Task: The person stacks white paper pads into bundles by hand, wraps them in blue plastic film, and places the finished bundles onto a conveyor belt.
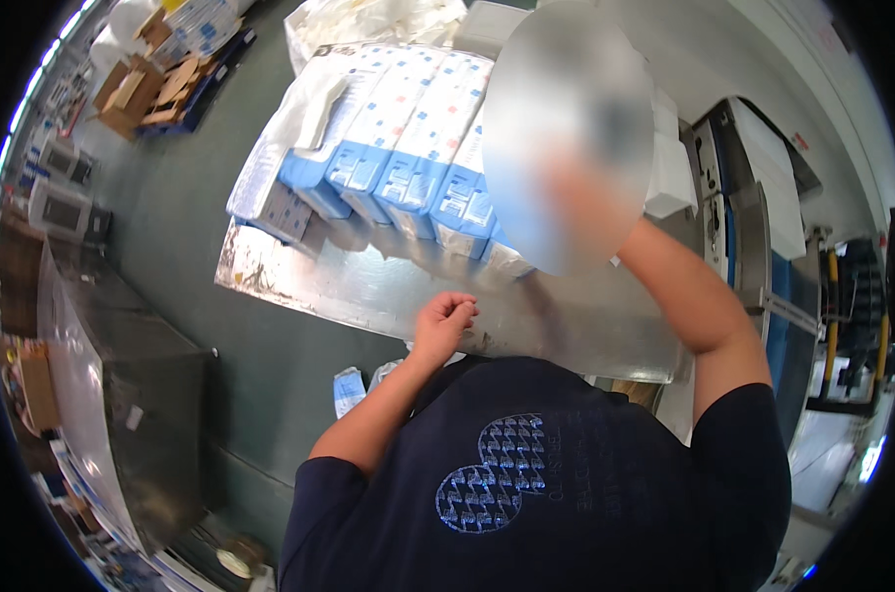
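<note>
A row of long soft packs point(411, 187), white with blue ends and small printed patches, lies side by side on a metal table point(388, 281). My left hand point(445, 324) hovers over the table's near edge, fingers curled in and nothing visible in them. My right arm reaches forward to the right end of the row. A blurred oval patch covers most of my right hand point(587, 202), so its fingers and anything they hold are hidden. On the leftmost packs rests a crumpled white plastic wrapper point(321, 113).
A large white plastic bag point(368, 22) sits behind the packs. Metal machinery point(728, 197) stands at the right. On the floor at left are a metal cabinet point(137, 395) and, farther off, cardboard boxes point(127, 97). A blue-and-white pack point(349, 392) lies below the table edge.
</note>
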`<state>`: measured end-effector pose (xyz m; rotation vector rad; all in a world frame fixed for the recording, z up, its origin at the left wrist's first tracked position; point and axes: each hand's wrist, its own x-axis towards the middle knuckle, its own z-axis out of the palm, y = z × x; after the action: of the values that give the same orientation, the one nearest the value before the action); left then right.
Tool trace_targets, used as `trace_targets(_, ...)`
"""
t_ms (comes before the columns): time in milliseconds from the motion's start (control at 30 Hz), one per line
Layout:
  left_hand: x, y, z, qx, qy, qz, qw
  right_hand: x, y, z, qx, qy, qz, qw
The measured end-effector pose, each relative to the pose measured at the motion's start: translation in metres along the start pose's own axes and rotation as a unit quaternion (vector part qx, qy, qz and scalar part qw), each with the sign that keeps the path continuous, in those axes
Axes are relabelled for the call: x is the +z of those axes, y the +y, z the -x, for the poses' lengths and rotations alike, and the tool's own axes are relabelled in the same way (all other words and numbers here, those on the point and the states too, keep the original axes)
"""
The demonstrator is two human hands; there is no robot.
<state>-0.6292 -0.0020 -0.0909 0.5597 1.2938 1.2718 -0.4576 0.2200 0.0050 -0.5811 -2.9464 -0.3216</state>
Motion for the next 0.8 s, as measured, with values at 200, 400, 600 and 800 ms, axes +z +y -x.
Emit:
trace_targets(200, 0.014, -0.044, -0.003, -0.014, -0.011, 0.018, 1.0, -0.024, 0.014, -0.011, -0.083, -0.079, -0.018, 0.993)
trace_targets(400, -0.046, 0.037, -0.015, 0.216, 0.288, -0.34, 0.869, 0.024, 0.031, 0.002, -0.055, -0.006, -0.091, 0.994)
trace_targets(600, -0.186, 0.173, -0.057, 0.214, 0.445, -0.628, 0.602, -0.005, -0.023, 0.023, 0.021, 0.033, -0.163, 0.986)
trace_targets(800, -0.204, 0.204, -0.129, -0.039, 0.3, -0.723, 0.621, -0.017, -0.073, 0.074, 0.123, 0.049, -0.273, 0.953)
